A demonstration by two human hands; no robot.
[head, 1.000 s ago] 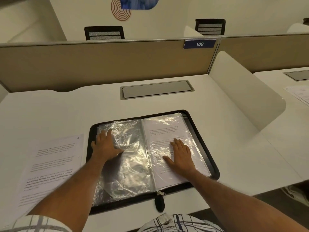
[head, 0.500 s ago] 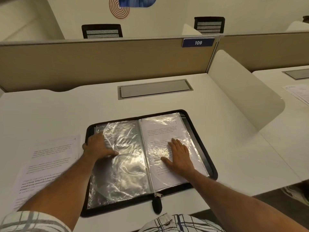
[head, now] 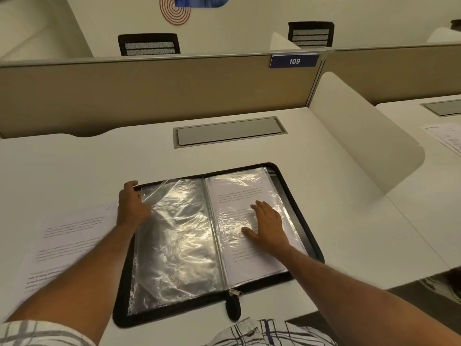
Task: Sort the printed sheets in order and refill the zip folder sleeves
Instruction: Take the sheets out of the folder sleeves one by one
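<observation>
Print on the loose sheets [head: 69, 233] and the sleeved page [head: 239, 193] is too blurred to read.

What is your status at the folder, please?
Left hand at outer edge of empty sleeve, grip unclear. Right hand flat on filled sleeve. Loose sheets wait left of zip folder.

One zip folder [head: 149, 317], one left hand [head: 132, 206], one right hand [head: 268, 224], two chairs [head: 149, 44]

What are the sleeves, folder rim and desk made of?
Sleeves: thin clear plastic film, glossy; wrinkles and bright glare. Folder rim: black, matte, probably fabric with a zip; weave not visible. Desk: white, smooth, low sheen, likely laminate.
</observation>
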